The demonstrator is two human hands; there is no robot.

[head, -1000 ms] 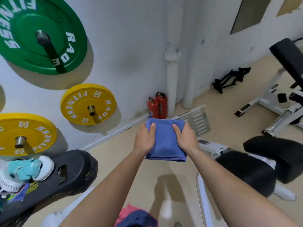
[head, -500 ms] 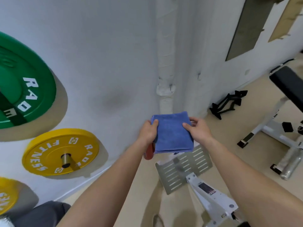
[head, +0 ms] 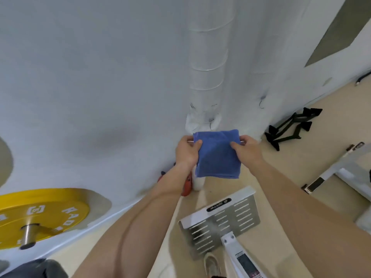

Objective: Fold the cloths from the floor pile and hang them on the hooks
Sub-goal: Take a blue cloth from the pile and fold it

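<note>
One folded blue cloth (head: 217,155) hangs in the air in front of the white pipe (head: 208,77) on the far wall. The left hand (head: 186,151) pinches its top left corner and the right hand (head: 248,150) its top right, fingers clamped on it, arms stretched out. It looks soft, light and floppy, so the top edge is the best place to hold it.

The blue cloth (head: 217,155) looks like soft, matt terry (finely napped), the slotted footplate (head: 220,221) brushed metal.

Beige floor (head: 321,157): slotted metal plate (head: 220,221), black handles (head: 289,129), red extinguishers (head: 186,189).
</note>
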